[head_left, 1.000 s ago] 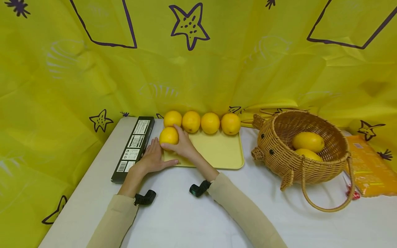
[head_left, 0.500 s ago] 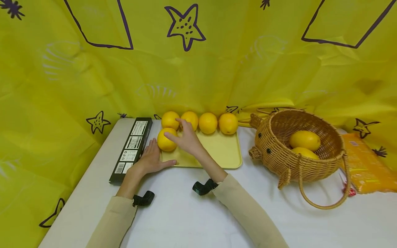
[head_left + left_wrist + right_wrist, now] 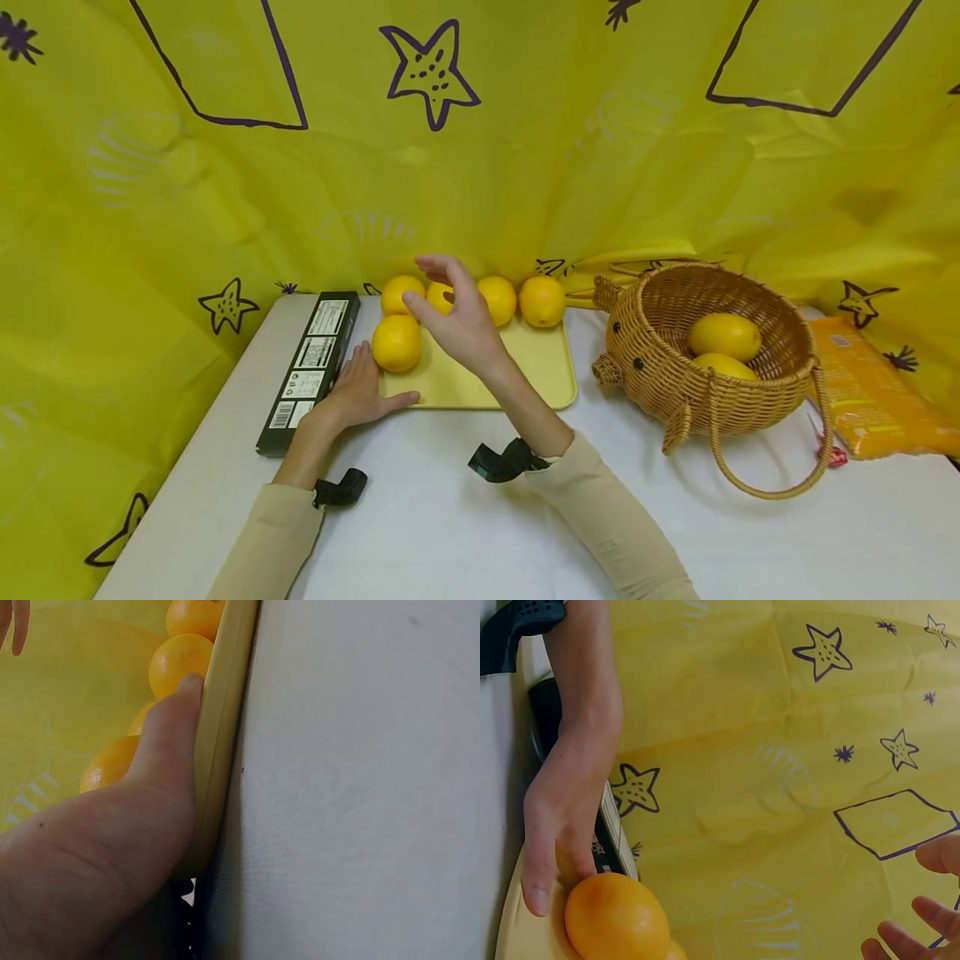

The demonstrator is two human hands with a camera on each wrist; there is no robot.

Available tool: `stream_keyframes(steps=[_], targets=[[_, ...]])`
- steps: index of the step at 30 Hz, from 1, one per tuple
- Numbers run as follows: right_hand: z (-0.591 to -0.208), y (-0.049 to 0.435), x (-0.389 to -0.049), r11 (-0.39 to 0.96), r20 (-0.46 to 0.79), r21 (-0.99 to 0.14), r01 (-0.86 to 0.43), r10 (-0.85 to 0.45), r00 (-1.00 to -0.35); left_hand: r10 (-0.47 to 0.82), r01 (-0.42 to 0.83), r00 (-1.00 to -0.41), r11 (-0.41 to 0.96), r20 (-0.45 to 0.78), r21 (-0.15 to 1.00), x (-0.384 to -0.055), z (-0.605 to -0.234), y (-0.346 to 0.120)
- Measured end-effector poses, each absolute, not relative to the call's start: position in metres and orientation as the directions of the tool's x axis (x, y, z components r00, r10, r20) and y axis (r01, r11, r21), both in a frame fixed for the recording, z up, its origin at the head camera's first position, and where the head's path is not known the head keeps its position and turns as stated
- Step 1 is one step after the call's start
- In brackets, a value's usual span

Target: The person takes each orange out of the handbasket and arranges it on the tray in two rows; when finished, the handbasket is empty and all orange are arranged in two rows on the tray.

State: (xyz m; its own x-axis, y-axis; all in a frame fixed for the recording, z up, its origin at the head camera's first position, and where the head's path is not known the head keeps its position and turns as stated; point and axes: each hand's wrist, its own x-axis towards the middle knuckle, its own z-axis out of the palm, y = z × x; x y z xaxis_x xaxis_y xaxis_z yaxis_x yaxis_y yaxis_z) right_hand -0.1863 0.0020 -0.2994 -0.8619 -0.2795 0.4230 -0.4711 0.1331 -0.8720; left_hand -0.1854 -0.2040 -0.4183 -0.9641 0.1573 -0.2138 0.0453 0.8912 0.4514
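Note:
A yellow tray (image 3: 517, 375) bears several oranges. Most stand in a row along its back, and one front orange (image 3: 397, 343) sits by the left side. My left hand (image 3: 354, 393) lies flat with straight fingers at the tray's left front corner, thumb along the front rim in the left wrist view. My right hand (image 3: 467, 329) hovers over the tray with spread, slightly bent fingers and holds nothing. It partly hides the second orange (image 3: 438, 297) of the row. In the right wrist view, the front orange (image 3: 619, 919) is beside the left hand's fingers.
Left of the tray lies a long black box (image 3: 311, 367) with white labels. To the right, a pig-shaped wicker basket (image 3: 652, 392) holds two yellow fruits (image 3: 724, 336), beside an orange packet (image 3: 881, 400). A yellow patterned cloth (image 3: 562, 183) hangs behind.
My right hand has let go of the front orange, then lifted and drawn away to the right. The orange stays on the tray. The left hand keeps its place at the tray's corner.

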Motion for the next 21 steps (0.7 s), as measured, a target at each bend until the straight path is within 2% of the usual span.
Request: stream_keyframes(steps=[12, 17, 21], targets=[[-0.287, 0.006, -0.175, 0.111, 0.440, -0.865, -0.490, -0.304, -0.845, 0.159, 0.047, -0.966, 0.885, -0.206, 0.463, -0.184, -0.415, -0.205], [-0.276, 0.018, -0.166, 0.056, 0.493, -0.851, -0.522, -0.257, -0.831, 0.164, 0.049, -0.964, 0.881, -0.208, 0.470, -0.183, -0.416, -0.204], [-0.270, 0.022, -0.160, 0.028, 0.528, -0.831, -0.555, -0.272, -0.804, 0.164, 0.052, -0.966, 0.882, -0.202, 0.469, -0.184, -0.417, -0.204]])
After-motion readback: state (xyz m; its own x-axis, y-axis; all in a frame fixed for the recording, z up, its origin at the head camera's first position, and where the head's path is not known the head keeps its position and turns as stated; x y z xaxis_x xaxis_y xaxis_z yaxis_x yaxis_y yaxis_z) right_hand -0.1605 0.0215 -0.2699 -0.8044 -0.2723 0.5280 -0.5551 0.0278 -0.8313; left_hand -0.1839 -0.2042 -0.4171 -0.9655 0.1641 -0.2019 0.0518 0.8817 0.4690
